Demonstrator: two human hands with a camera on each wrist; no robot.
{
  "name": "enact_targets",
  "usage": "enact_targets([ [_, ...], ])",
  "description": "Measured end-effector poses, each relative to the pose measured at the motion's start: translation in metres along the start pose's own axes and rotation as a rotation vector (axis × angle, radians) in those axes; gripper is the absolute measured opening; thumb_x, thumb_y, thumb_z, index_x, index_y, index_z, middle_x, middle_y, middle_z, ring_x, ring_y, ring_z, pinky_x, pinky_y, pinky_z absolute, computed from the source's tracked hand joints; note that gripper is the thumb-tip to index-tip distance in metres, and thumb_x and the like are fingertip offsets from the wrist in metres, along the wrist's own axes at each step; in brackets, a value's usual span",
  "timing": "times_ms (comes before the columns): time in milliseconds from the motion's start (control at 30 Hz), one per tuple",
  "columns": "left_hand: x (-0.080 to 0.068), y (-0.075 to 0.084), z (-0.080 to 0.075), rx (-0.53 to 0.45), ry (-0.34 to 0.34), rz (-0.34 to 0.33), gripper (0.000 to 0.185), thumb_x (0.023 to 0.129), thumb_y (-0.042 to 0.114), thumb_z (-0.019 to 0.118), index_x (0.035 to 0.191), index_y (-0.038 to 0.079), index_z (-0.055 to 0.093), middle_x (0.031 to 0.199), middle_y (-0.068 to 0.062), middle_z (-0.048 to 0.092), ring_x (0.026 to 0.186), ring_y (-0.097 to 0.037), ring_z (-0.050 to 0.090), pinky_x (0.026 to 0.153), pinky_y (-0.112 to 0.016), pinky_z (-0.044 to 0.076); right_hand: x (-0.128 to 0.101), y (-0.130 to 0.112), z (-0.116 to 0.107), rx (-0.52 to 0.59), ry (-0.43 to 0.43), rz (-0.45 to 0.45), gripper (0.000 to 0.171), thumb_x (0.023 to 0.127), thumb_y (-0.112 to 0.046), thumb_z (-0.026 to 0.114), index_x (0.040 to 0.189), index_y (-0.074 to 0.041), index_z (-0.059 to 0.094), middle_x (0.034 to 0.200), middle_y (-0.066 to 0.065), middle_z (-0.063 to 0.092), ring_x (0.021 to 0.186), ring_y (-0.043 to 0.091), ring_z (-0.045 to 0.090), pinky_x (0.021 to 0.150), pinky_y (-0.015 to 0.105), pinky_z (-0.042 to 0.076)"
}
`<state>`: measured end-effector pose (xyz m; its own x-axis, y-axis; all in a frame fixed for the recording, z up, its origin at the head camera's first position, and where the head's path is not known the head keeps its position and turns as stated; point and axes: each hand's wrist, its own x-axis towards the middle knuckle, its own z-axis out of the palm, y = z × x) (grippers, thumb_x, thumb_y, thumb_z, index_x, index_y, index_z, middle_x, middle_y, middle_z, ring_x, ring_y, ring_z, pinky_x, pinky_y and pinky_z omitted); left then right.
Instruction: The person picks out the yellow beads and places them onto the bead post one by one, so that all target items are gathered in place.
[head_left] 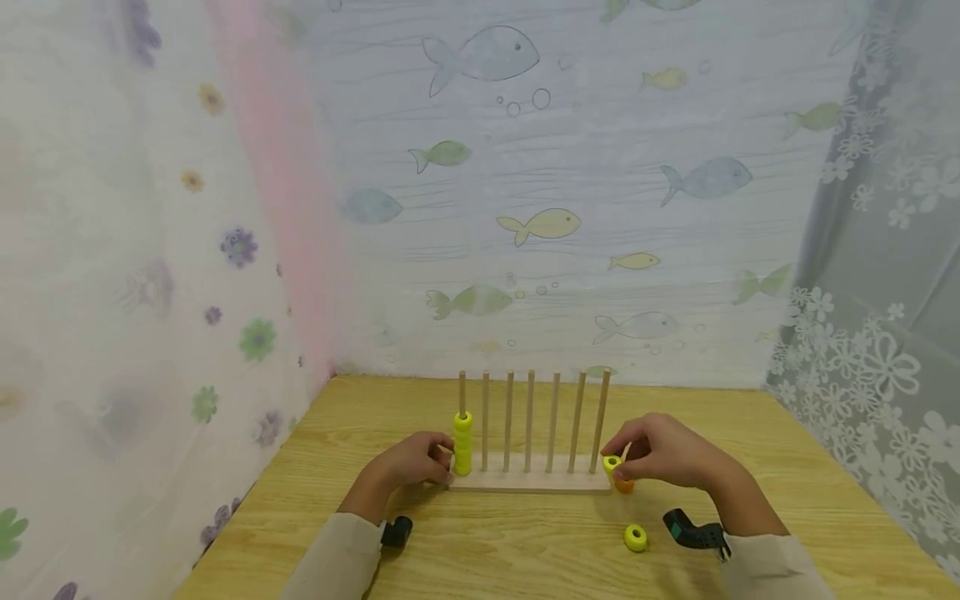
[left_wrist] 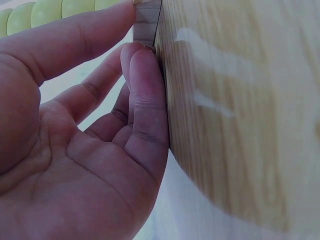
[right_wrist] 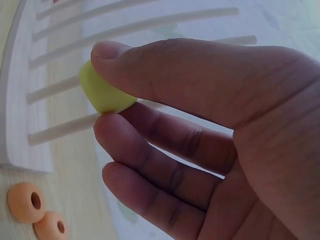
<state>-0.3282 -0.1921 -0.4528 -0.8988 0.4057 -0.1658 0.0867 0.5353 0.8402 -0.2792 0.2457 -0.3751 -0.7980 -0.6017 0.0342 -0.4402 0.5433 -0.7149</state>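
Observation:
A wooden peg stand with several upright pegs stands on the table. Yellow beads are stacked on its leftmost peg. My left hand is at the stand's left end; in the left wrist view its thumb and curled fingertips hold the end of the base. Beyond the stand's right end, my right hand pinches a yellow bead between thumb and fingers, off the pegs. Below that hand lie orange beads, partly hidden by it in the head view.
A loose yellow bead lies on the wooden table, nearer me than the right hand. Behind the table hangs a fish-patterned curtain, with a flowered curtain along the left side.

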Motion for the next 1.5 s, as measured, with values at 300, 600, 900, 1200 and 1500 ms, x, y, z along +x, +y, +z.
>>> enact_targets([
  [300, 0.000, 0.002, 0.001, 0.005, -0.001, 0.003, 0.051, 0.085, 0.006, 0.081, 0.131, 0.002, 0.059, 0.103, -0.010, 0.064, 0.081, -0.020, 0.058, 0.067, -0.032, 0.049, 0.008, -0.014, -0.002, -0.045, 0.030, -0.024, 0.025, 0.093, -0.027, 0.079, 0.116, -0.018, 0.077, 0.114, 0.006, 0.073, 0.090, 0.017, 0.073, 0.073, 0.030, 0.059],
  [600, 0.001, 0.002, 0.001, 0.007, 0.005, -0.002, 0.053, 0.085, 0.007, 0.082, 0.133, 0.002, 0.059, 0.104, -0.010, 0.064, 0.083, -0.020, 0.058, 0.068, -0.032, 0.049, 0.018, -0.031, -0.005, -0.095, 0.045, -0.047, 0.024, 0.093, -0.028, 0.079, 0.116, -0.019, 0.078, 0.114, 0.003, 0.072, 0.087, 0.020, 0.073, 0.070, 0.033, 0.060],
  [900, 0.000, 0.001, 0.001, 0.010, 0.007, -0.002, 0.052, 0.085, 0.007, 0.082, 0.132, 0.003, 0.059, 0.103, -0.009, 0.064, 0.083, -0.020, 0.059, 0.068, -0.032, 0.050, 0.024, -0.043, -0.006, -0.132, 0.062, -0.112, 0.023, 0.094, -0.026, 0.078, 0.117, -0.022, 0.078, 0.113, 0.001, 0.072, 0.088, 0.014, 0.072, 0.075, 0.030, 0.059],
  [1200, 0.000, 0.003, 0.000, -0.005, 0.001, -0.008, 0.051, 0.086, 0.006, 0.081, 0.132, 0.003, 0.059, 0.104, -0.010, 0.064, 0.082, -0.020, 0.059, 0.068, -0.032, 0.050, 0.028, -0.056, -0.009, -0.159, 0.073, -0.121, 0.026, 0.095, -0.027, 0.077, 0.121, -0.020, 0.077, 0.109, -0.002, 0.074, 0.086, 0.015, 0.074, 0.074, 0.029, 0.059],
  [1500, -0.003, 0.003, 0.001, -0.022, -0.002, -0.005, 0.048, 0.086, 0.004, 0.080, 0.130, 0.002, 0.059, 0.103, -0.012, 0.064, 0.081, -0.020, 0.059, 0.069, -0.033, 0.050, 0.035, -0.067, -0.009, -0.179, 0.104, -0.149, 0.025, 0.095, -0.026, 0.077, 0.119, -0.023, 0.078, 0.110, -0.003, 0.073, 0.087, 0.010, 0.072, 0.076, 0.028, 0.059],
])
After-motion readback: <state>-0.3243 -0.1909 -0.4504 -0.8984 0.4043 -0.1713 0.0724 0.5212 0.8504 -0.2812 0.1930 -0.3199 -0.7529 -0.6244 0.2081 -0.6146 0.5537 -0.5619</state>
